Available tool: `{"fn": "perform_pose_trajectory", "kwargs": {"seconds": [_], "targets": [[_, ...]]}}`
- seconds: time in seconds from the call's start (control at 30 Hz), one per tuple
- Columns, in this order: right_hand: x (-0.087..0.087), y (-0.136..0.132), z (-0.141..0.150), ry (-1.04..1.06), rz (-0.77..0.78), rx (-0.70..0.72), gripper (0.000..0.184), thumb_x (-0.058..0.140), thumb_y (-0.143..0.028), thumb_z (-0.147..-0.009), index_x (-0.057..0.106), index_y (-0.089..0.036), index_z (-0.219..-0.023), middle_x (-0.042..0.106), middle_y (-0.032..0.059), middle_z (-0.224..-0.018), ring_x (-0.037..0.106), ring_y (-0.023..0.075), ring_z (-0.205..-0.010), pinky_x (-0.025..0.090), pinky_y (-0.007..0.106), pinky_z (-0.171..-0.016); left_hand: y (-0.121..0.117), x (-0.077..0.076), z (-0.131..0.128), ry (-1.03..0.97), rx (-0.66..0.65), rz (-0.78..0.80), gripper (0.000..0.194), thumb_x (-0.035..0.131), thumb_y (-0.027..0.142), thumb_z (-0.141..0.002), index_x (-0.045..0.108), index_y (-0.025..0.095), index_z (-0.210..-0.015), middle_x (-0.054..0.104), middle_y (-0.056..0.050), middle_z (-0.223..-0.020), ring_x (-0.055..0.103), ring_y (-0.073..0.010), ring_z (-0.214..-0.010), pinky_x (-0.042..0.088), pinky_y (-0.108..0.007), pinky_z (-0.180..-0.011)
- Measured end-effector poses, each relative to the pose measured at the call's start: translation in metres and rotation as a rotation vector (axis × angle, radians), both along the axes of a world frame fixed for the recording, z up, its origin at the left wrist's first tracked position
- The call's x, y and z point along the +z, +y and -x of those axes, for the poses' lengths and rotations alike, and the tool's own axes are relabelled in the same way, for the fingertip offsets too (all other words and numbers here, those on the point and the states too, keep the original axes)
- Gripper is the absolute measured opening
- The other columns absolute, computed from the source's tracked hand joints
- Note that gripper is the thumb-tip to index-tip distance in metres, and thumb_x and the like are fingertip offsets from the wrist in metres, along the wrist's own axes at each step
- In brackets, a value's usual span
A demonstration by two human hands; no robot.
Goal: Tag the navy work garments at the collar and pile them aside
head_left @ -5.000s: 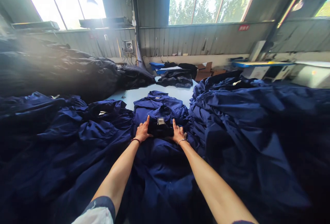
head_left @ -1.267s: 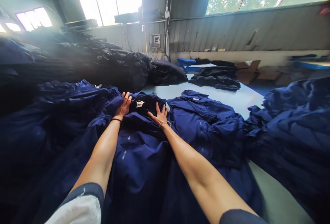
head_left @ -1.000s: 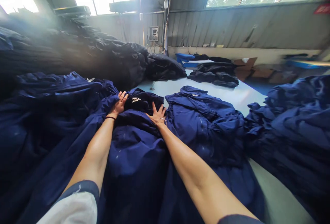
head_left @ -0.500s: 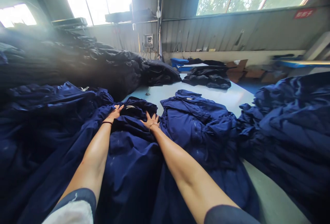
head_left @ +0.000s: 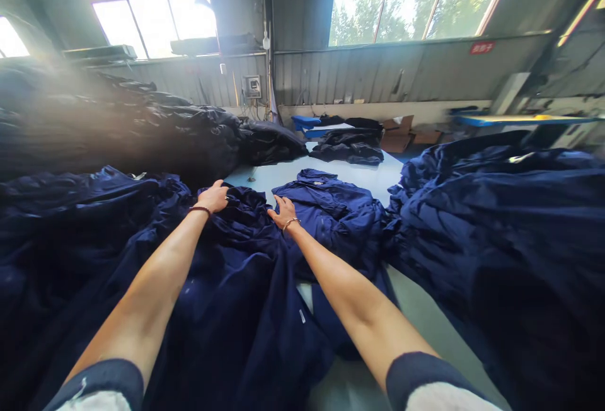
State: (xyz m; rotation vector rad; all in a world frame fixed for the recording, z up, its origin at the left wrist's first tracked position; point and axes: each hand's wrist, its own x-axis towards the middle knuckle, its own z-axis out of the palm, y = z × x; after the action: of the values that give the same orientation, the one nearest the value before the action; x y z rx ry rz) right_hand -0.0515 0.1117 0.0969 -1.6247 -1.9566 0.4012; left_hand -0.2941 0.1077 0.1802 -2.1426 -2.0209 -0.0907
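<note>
A dark blue garment [head_left: 236, 253] lies crumpled in front of me, its top bunched between my hands and its lower part hanging toward me. My left hand [head_left: 215, 198] is closed on its upper left edge. At the upper right edge, my right hand [head_left: 284, 212] has bent fingers gripping the cloth; its fingertips are partly hidden. A small white tag [head_left: 302, 316] shows on the lower right of the cloth. Just right of my right hand, another dark blue garment [head_left: 331, 206] with a collar and a neck label lies spread on the pale table [head_left: 359, 168].
Dark blue garments are heaped at the left [head_left: 94, 222] and in a tall right-hand pile [head_left: 496, 209]. Behind them stand a large black garment heap [head_left: 179, 127] and a smaller black stack [head_left: 350, 145]. Cardboard boxes [head_left: 397, 133] and a blue-edged table [head_left: 520, 120] are farther back.
My hands have gone from spread flat on the garment to gripping its upper edges. The cloth has shifted, uncovering a white tag and some table. The view has turned right.
</note>
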Motion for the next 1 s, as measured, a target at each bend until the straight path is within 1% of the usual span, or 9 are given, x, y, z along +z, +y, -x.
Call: {"fn": "perform_pose_trajectory", "kwargs": {"seconds": [0.1, 0.2, 0.37, 0.5, 0.6, 0.7, 0.87, 0.93, 1.0], "targets": [[-0.009, -0.009, -0.034, -0.04, 0.039, -0.057, 0.066, 0.052, -0.042, -0.086, 0.034, -0.022, -0.146, 0.033, 0.0118, -0.148, 0.029, 0.0223, -0.137, 0.022, 0.036, -0.113, -0.011, -0.002, -0.051, -0.005, -0.155, -0.001, 0.046, 0.051, 0.024, -0.081, 0.054, 0.021, -0.127, 0.033, -0.009, -0.151, 0.047, -0.0224, -0.129, 0.041, -0.03, -0.104], [-0.021, -0.02, -0.068, -0.113, 0.089, -0.101, 0.065, 0.051, -0.043, -0.087, 0.035, -0.021, -0.146, 0.033, 0.0135, -0.148, 0.029, 0.0232, -0.138, 0.023, 0.037, -0.112, -0.017, -0.013, -0.103, -0.023, -0.306, 0.032, 0.046, 0.054, 0.022, -0.082, 0.053, 0.021, -0.128, 0.035, -0.009, -0.15, 0.044, -0.021, -0.132, 0.039, -0.029, -0.106], [-0.035, -0.043, -0.116, -0.292, 0.199, -0.095, 0.062, 0.048, -0.046, -0.089, 0.036, -0.023, -0.145, 0.031, 0.0107, -0.152, 0.022, 0.0247, -0.141, 0.025, 0.041, -0.11, -0.023, -0.048, -0.178, -0.069, -0.495, 0.163, 0.047, 0.059, 0.021, -0.08, 0.054, 0.02, -0.127, 0.04, -0.011, -0.147, 0.045, -0.0221, -0.13, 0.038, -0.03, -0.107], [-0.043, -0.059, -0.142, -0.429, 0.276, -0.039, 0.06, 0.046, -0.049, -0.089, 0.033, -0.032, -0.145, 0.026, 0.0044, -0.155, 0.017, 0.0259, -0.143, 0.019, 0.051, -0.111, -0.031, -0.085, -0.219, -0.091, -0.592, 0.263, 0.051, 0.061, 0.023, -0.079, 0.052, 0.019, -0.129, 0.042, -0.012, -0.145, 0.047, -0.0242, -0.128, 0.039, -0.032, -0.107], [-0.048, -0.071, -0.159, -0.52, 0.277, -0.06, 0.058, 0.045, -0.048, -0.09, 0.033, -0.033, -0.145, 0.029, 0.0066, -0.153, 0.024, 0.0242, -0.139, 0.019, 0.049, -0.109, -0.039, -0.109, -0.237, -0.103, -0.602, 0.316, 0.052, 0.059, 0.026, -0.081, 0.05, 0.021, -0.131, 0.041, -0.011, -0.146, 0.049, -0.0238, -0.127, 0.039, -0.032, -0.106], [-0.047, -0.085, -0.176, -0.615, 0.239, -0.12, 0.056, 0.049, -0.046, -0.089, 0.04, -0.032, -0.142, 0.04, 0.0099, -0.145, 0.032, 0.0261, -0.133, 0.022, 0.048, -0.105, -0.048, -0.125, -0.244, -0.121, -0.595, 0.319, 0.054, 0.06, 0.032, -0.082, 0.048, 0.017, -0.133, 0.038, -0.014, -0.147, 0.042, -0.0253, -0.132, 0.036, -0.034, -0.109], [-0.035, -0.111, -0.205, -0.708, 0.138, -0.219, 0.04, 0.054, -0.036, -0.085, 0.059, -0.026, -0.124, 0.051, 0.0142, -0.131, 0.038, 0.0306, -0.124, 0.023, 0.047, -0.101, -0.065, -0.127, -0.243, -0.136, -0.574, 0.326, 0.071, 0.063, 0.047, -0.079, 0.043, 0.013, -0.137, 0.028, -0.02, -0.152, 0.027, -0.031, -0.14, 0.028, -0.041, -0.114], [-0.029, -0.119, -0.216, -0.754, 0.17, -0.263, 0.036, 0.054, -0.029, -0.084, 0.063, -0.022, -0.119, 0.055, 0.0169, -0.127, 0.042, 0.032, -0.121, 0.022, 0.047, -0.099, -0.074, -0.124, -0.241, -0.134, -0.553, 0.369, 0.082, 0.064, 0.058, -0.074, 0.039, 0.016, -0.141, 0.021, -0.019, -0.155, 0.021, -0.0342, -0.142, 0.026, -0.048, -0.113], [-0.024, -0.125, -0.226, -0.795, 0.271, -0.32, 0.036, 0.051, -0.023, -0.083, 0.063, -0.02, -0.117, 0.061, 0.0181, -0.117, 0.047, 0.0327, -0.116, 0.021, 0.05, -0.098, -0.082, -0.123, -0.24, -0.114, -0.541, 0.416, 0.094, 0.065, 0.065, -0.068, 0.034, 0.02, -0.144, 0.014, -0.018, -0.157, 0.013, -0.0366, -0.144, 0.023, -0.055, -0.112]]}}
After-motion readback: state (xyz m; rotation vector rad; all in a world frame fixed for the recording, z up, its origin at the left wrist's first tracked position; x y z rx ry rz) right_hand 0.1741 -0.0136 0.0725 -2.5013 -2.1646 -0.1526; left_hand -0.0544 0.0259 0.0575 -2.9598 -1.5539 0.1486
